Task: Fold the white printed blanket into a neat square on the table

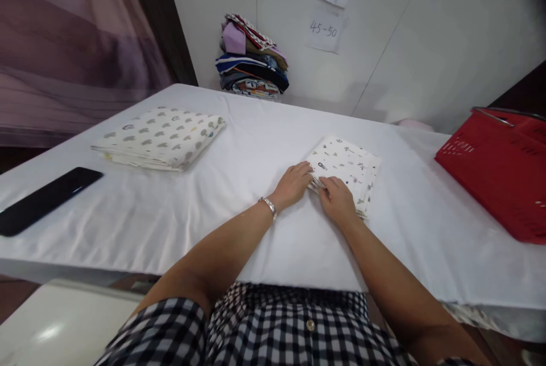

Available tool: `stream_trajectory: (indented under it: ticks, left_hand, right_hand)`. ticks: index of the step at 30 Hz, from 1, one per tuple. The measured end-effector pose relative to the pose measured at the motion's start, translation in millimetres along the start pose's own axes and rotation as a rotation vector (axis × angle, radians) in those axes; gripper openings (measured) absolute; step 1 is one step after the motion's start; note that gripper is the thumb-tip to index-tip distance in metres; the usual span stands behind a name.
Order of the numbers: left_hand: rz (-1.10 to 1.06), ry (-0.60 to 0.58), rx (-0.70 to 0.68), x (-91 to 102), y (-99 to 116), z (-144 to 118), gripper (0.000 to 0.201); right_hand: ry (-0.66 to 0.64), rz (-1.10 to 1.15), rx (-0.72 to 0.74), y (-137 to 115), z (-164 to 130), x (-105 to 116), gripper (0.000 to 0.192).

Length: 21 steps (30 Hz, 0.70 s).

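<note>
Checked shirt (273, 326) fills the near edge; past it, on the white table (239, 223), a black phone (45, 200) lies far left, then a folded spotted cloth (160, 137). Left hand (292, 184) and right hand (338, 200) both pinch the near corner of a small folded printed cloth (347, 169); a red basket (501, 169) sits far right

A folded cloth (347, 169) lies mid-table (256, 229), a basket (499, 172) right, another cloth (160, 138) left.
</note>
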<state>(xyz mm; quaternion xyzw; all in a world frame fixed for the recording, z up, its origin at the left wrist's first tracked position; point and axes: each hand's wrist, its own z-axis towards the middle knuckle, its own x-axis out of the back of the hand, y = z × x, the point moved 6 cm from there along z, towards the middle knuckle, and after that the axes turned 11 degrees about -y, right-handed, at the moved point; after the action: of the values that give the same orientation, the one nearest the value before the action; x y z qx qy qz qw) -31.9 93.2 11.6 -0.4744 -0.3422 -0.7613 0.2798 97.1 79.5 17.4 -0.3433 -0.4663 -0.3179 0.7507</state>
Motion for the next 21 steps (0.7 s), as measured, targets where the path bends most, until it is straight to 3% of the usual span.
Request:
stream_trajectory:
  ticks: [16, 21]
  left_hand:
    - [-0.078, 0.023, -0.023, 5.1, 3, -1, 0.021]
    - [-0.182, 0.071, 0.045, 13.7, -7, -5, 0.012]
  right_hand:
    - [-0.068, -0.158, 0.014, -1, 4, -5, 0.031]
    - [-0.066, -0.142, -0.002, 2, 3, -4, 0.031]
